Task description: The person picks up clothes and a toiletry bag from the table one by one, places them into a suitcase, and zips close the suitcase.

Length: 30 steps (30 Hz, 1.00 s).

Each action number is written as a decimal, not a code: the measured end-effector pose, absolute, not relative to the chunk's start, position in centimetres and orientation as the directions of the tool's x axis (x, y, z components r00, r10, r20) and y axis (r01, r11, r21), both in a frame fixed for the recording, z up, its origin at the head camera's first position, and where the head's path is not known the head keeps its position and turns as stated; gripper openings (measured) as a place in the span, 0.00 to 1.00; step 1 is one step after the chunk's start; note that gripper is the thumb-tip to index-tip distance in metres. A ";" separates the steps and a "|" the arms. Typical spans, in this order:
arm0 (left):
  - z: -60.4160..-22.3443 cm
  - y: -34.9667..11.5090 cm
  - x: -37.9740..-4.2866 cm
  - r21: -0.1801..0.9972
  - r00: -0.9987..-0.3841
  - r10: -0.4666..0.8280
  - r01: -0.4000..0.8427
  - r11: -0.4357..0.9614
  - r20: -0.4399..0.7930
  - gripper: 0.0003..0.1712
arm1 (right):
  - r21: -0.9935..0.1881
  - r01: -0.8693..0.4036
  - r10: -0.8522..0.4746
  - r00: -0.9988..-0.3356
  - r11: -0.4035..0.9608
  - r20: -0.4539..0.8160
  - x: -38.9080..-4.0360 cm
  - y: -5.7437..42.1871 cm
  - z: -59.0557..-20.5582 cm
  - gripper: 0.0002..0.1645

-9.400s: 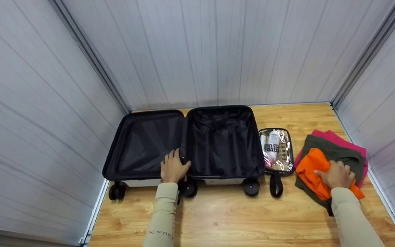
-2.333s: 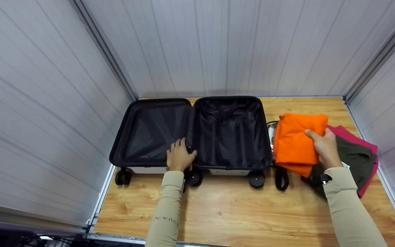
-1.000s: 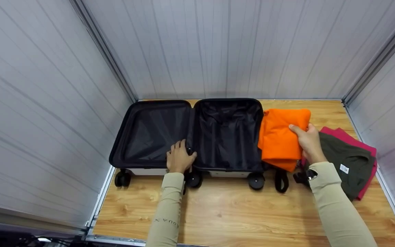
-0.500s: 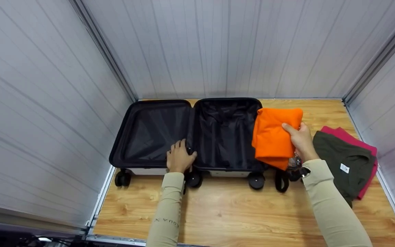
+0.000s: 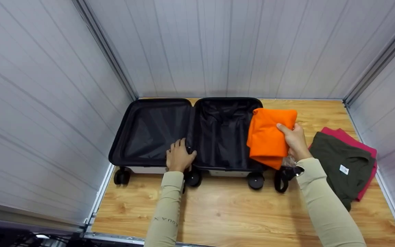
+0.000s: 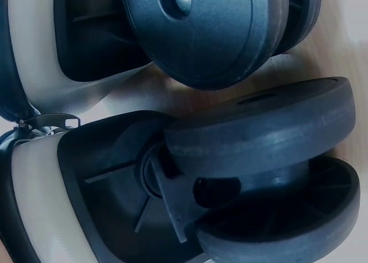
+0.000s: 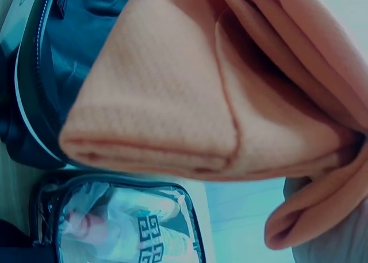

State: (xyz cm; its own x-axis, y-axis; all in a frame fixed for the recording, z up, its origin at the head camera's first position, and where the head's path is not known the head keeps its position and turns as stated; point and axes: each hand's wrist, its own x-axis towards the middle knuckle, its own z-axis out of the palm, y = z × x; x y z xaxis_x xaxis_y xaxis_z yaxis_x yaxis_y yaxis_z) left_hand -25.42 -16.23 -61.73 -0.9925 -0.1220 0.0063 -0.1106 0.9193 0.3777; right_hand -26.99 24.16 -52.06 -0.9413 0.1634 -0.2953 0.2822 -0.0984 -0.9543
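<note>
My right hand (image 5: pixel 293 139) pinches a folded orange garment (image 5: pixel 269 133), thumb on top and fingers beneath. In the head view the garment overlaps the right edge of the open suitcase (image 5: pixel 149 133); in the right wrist view its thick folded layers (image 7: pixel 149 96) hang over the clear toiletry bag (image 7: pixel 132 223). My left hand (image 5: pixel 179 156) rests at the suitcase's front middle, by the hinge between the two black-lined halves, with its fingers spread. The left wrist view has mostly the suitcase's black wheels (image 6: pixel 259 130) and pale shell.
A dark green T-shirt (image 5: pixel 343 168) with a white tag lies on a pink garment (image 5: pixel 341 133) at the right. Most of the toiletry bag is hidden, its black strap (image 5: pixel 279 181) showing in front. White panel walls (image 5: pixel 231 51) enclose the wood floor (image 5: pixel 225 216) on three sides.
My right hand has lifted the orange garment off the green T-shirt and carried it left, over the toiletry bag to the suitcase's right edge. My left hand has stayed at the suitcase.
</note>
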 end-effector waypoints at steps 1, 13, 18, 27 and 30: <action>-61.7 -16.3 -25.4 0.376 -0.992 -0.122 -0.110 0.920 0.008 0.44 | -0.951 0.289 0.160 -0.939 -0.113 -0.305 -27.0 24.0 -52.1 0.23; -61.8 -16.1 -25.3 0.381 -0.992 -0.127 -0.111 0.918 0.015 0.44 | -0.909 0.350 0.140 -0.912 -0.224 -0.385 -27.5 23.1 -52.6 0.16; -61.9 -16.0 -25.3 0.375 -0.992 -0.125 -0.111 0.920 0.011 0.44 | -0.906 0.337 0.135 -0.916 -0.256 -0.379 -27.8 22.8 -52.7 0.13; -62.0 -15.9 -25.3 0.367 -0.992 -0.127 -0.110 0.924 0.025 0.44 | -0.899 0.367 0.147 -0.902 -0.239 -0.407 -28.2 21.9 -53.3 0.17; -62.0 -15.9 -25.2 0.381 -0.991 -0.129 -0.104 0.919 0.040 0.43 | -0.891 0.375 0.132 -0.900 -0.257 -0.416 -28.3 21.5 -53.5 0.17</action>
